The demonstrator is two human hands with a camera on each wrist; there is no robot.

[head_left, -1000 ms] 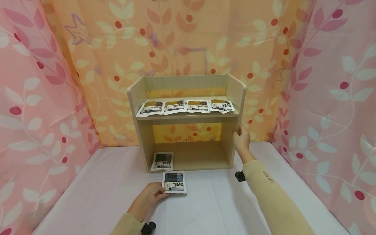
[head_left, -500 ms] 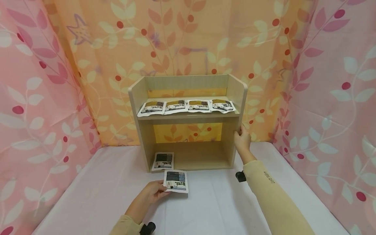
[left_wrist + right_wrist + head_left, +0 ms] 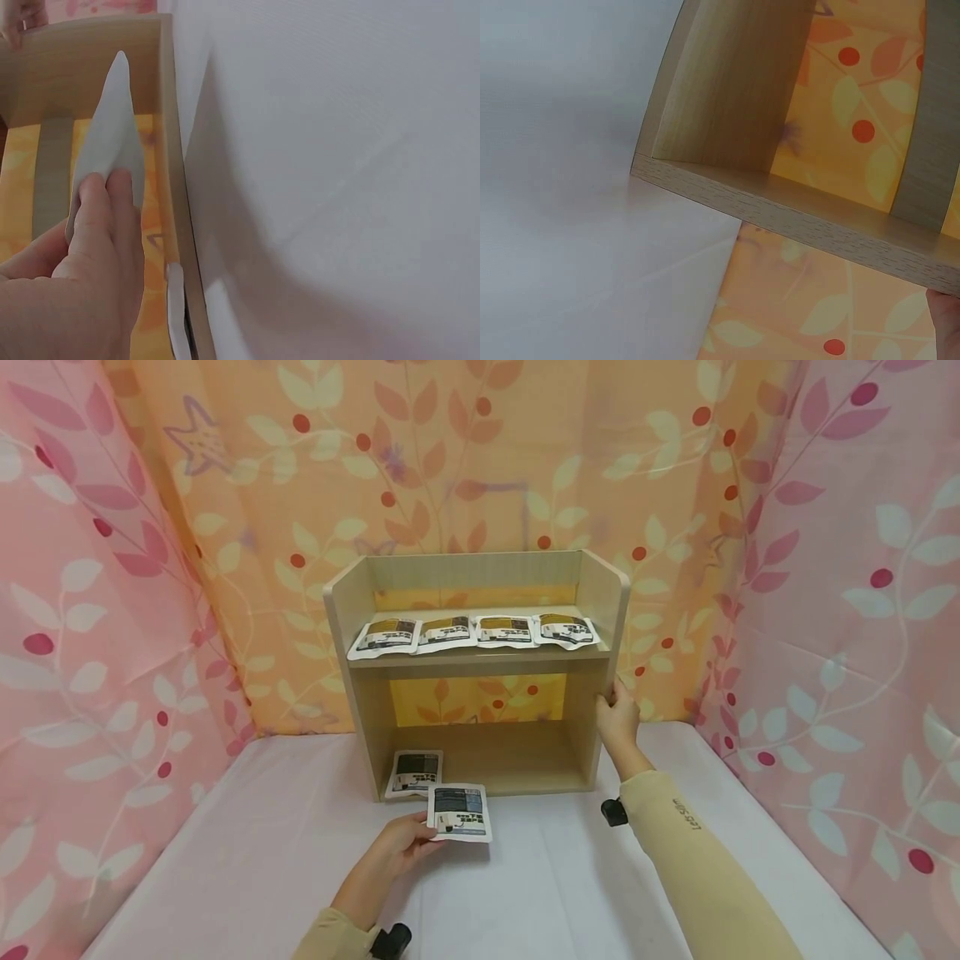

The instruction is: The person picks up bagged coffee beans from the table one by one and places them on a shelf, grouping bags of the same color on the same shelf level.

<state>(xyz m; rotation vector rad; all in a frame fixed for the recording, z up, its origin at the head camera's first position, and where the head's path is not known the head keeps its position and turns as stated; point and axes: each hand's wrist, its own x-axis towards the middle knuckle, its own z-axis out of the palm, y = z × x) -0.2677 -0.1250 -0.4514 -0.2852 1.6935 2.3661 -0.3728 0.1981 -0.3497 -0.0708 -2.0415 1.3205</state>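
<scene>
My left hand (image 3: pixel 401 845) pinches a white-bordered flat packet (image 3: pixel 459 812) with a dark printed panel, thumb on one face and fingers on the other. It is held up off the table, just in front of the shelf's lower opening. In the left wrist view the packet's plain back (image 3: pixel 112 142) faces the camera. Behind it, a similar packet (image 3: pixel 417 772) lies at the left end of the lower board. My right hand (image 3: pixel 619 724) grips the right side panel of the small wooden shelf (image 3: pixel 600 727); only a sliver of that hand (image 3: pixel 945 322) shows in the right wrist view.
Several packets with gold tops (image 3: pixel 505 631) lie side by side along the shelf's upper board. The shelf stands on a white cloth-covered table (image 3: pixel 540 877). Patterned curtains (image 3: pixel 465 460) surround the table at the back and both sides.
My left hand has carried its packet slightly forward and to the right, so it now overlaps the lower packet's corner in the head view. The right hand has stayed on the side panel.
</scene>
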